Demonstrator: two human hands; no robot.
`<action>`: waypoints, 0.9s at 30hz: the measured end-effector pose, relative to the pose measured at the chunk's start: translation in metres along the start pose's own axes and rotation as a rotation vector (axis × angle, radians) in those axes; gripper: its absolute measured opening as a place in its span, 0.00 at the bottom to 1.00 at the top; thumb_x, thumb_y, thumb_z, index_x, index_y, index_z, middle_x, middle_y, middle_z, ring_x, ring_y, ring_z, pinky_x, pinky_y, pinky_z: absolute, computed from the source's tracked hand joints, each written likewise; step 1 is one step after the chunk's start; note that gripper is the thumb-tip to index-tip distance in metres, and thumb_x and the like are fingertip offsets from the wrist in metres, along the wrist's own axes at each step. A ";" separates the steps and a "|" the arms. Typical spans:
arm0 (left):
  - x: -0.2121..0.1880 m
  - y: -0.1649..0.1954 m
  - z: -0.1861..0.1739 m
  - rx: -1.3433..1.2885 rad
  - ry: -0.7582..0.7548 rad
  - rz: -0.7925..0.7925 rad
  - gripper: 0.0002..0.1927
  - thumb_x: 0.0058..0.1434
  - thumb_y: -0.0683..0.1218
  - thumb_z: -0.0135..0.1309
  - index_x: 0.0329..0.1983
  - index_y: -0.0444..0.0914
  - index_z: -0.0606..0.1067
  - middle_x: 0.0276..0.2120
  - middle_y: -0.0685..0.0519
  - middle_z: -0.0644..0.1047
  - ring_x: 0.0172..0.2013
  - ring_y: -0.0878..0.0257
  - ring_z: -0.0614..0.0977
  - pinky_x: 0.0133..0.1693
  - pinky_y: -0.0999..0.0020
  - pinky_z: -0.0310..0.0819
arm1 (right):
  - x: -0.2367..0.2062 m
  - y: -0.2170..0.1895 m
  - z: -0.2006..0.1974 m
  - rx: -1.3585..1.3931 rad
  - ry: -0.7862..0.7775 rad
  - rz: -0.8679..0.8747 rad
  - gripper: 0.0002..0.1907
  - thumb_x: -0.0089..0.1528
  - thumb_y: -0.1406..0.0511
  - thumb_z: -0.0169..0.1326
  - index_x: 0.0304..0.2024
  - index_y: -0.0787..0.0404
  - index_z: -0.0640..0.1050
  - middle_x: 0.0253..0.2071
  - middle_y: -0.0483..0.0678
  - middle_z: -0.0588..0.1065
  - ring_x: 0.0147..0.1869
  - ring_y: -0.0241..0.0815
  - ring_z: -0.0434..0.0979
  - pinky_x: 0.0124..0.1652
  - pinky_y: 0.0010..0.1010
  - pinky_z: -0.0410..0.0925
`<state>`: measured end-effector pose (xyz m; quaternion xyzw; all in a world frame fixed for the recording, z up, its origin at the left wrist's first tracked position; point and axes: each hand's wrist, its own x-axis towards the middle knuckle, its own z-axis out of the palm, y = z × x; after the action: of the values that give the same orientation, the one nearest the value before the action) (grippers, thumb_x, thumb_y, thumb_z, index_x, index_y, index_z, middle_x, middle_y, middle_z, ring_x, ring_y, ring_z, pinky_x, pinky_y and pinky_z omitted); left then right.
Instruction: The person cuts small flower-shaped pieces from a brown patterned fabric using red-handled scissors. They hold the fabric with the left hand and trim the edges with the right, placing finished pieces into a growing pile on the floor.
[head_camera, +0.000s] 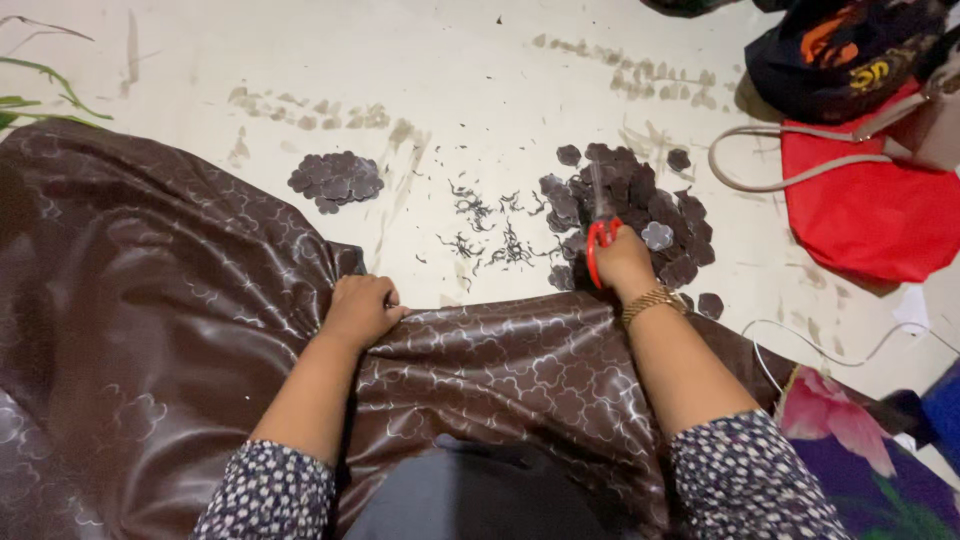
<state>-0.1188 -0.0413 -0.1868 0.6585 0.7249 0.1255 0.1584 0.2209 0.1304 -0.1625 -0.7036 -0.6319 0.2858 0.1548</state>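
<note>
A big sheet of shiny brown patterned fabric (150, 300) lies over my lap and the pale floor. My left hand (360, 308) is closed in a fist on the fabric's upper edge, bunching it. My right hand (625, 262) holds red-handled scissors (600, 228), blades pointing away, over a pile of brown cut-out flower shapes (640, 205). A gold wristwatch (653, 301) is on my right wrist. A smaller pile of the same cut-outs (336, 180) lies farther left. Thin dark trimmings (490, 225) are scattered between the piles.
A red bag with a beige strap (860, 200) and a dark printed bag (850, 55) sit at the upper right. A floral cloth (850, 430) and a thin white cable (850, 355) lie at the lower right. Green leaves (40, 90) reach in at the far left.
</note>
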 end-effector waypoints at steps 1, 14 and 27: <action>0.001 0.004 0.002 0.044 0.043 0.030 0.09 0.48 0.52 0.63 0.28 0.43 0.81 0.34 0.49 0.80 0.45 0.47 0.78 0.52 0.46 0.65 | 0.000 -0.006 0.003 -0.069 -0.003 -0.011 0.18 0.60 0.55 0.61 0.45 0.61 0.78 0.43 0.56 0.80 0.47 0.54 0.80 0.49 0.46 0.71; 0.072 0.128 0.036 -0.450 -0.320 0.027 0.20 0.56 0.50 0.63 0.51 0.45 0.77 0.45 0.47 0.82 0.48 0.50 0.83 0.52 0.57 0.76 | -0.007 -0.007 0.007 -0.271 0.227 -0.208 0.12 0.60 0.61 0.60 0.44 0.59 0.78 0.38 0.58 0.79 0.45 0.59 0.79 0.48 0.45 0.70; 0.064 0.120 0.017 -0.869 -0.304 -0.117 0.21 0.58 0.55 0.62 0.53 0.43 0.79 0.46 0.50 0.82 0.42 0.60 0.81 0.45 0.63 0.78 | -0.022 -0.016 -0.029 1.047 0.149 -0.304 0.13 0.61 0.74 0.60 0.37 0.60 0.67 0.40 0.46 0.75 0.43 0.38 0.80 0.44 0.28 0.75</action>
<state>-0.0080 0.0335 -0.1597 0.5002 0.6095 0.3105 0.5310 0.2243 0.1155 -0.1256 -0.4520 -0.4872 0.4856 0.5680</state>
